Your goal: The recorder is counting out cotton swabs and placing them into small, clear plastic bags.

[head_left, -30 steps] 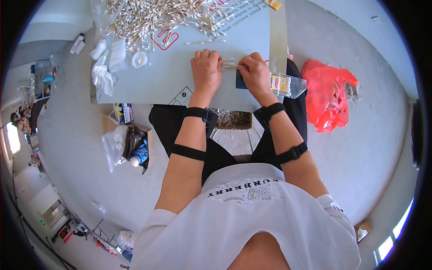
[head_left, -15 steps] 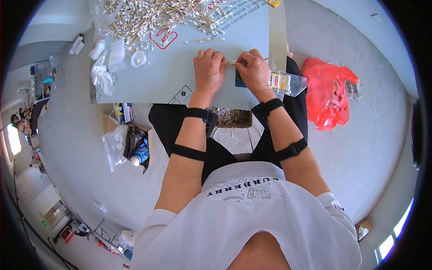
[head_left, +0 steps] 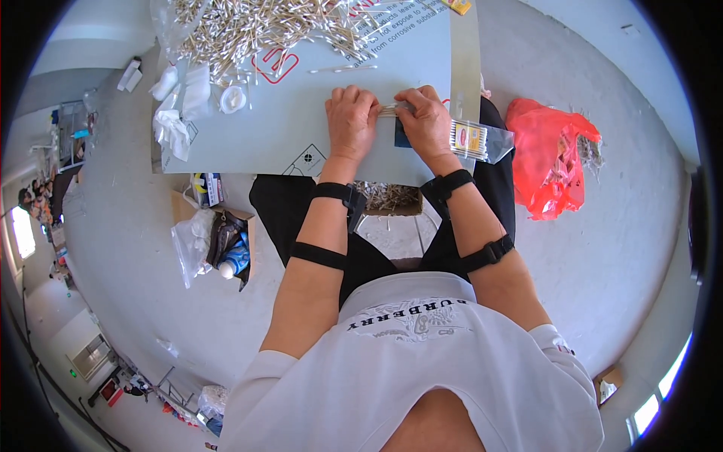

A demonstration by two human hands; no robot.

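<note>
A small bundle of cotton swabs (head_left: 388,111) lies sideways between my two hands, low over the grey board (head_left: 248,143). My left hand (head_left: 352,120) has its fingers closed on the bundle's left end. At the other end, my right hand (head_left: 426,124) pinches the swabs with thumb and curled fingers. Beneath the right hand is a dark flat piece (head_left: 401,135), mostly covered. Just right of that hand, a clear packet of swabs (head_left: 468,138) with a yellow and red label lies at the board's edge.
A large heap of loose swabs (head_left: 256,30) covers the far left of the board. Near it are a white tape roll (head_left: 232,99) and crumpled white plastic (head_left: 172,132). A box of swabs (head_left: 388,197) sits below the board. A red bag (head_left: 542,158) stands on the floor at right.
Both hands keep their hold on the swabs. My left hand has shifted very slightly right and nearer to me; little else differs.
</note>
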